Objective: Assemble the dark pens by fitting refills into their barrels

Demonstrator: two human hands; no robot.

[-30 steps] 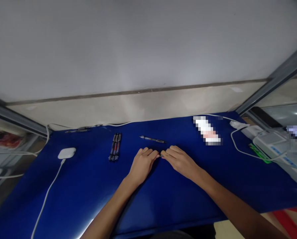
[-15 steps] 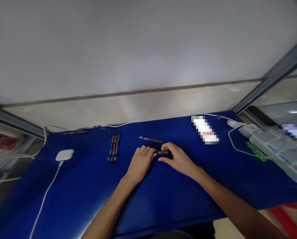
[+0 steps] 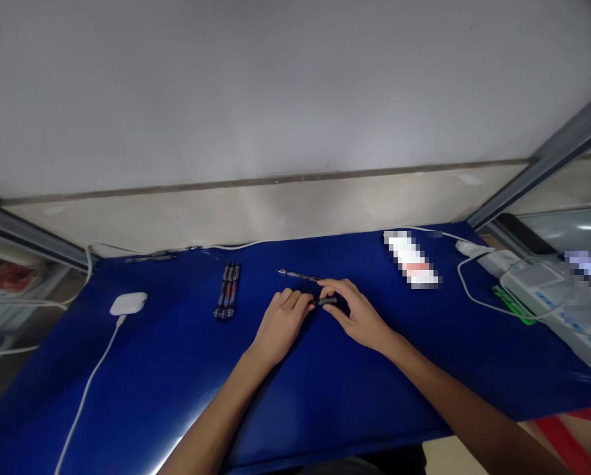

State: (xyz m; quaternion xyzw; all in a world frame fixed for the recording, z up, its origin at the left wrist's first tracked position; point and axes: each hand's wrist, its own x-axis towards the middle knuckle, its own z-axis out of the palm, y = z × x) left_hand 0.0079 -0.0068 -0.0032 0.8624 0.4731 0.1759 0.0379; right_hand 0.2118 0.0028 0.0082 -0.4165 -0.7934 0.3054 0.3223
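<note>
Between my hands lies a dark pen, much of it hidden by fingers. My left hand is closed, palm down, at the pen's left end. My right hand pinches the same pen between thumb and fingers toward its right end. Just beyond them a second pen rests on the blue table, its clear tip pointing left and its other end close to my right fingers. Three dark pens lie side by side farther left.
A white earbud case with a white cable sits at left. Thin dark pens lie by the back edge. A blurred-out white object, a green packet and a white-and-blue device are at right. A wall rises behind.
My right fingers have shifted and now pinch the pen with thumb and fingers closer together; the pen's visible part has turned slightly. My left hand stays almost in place.
</note>
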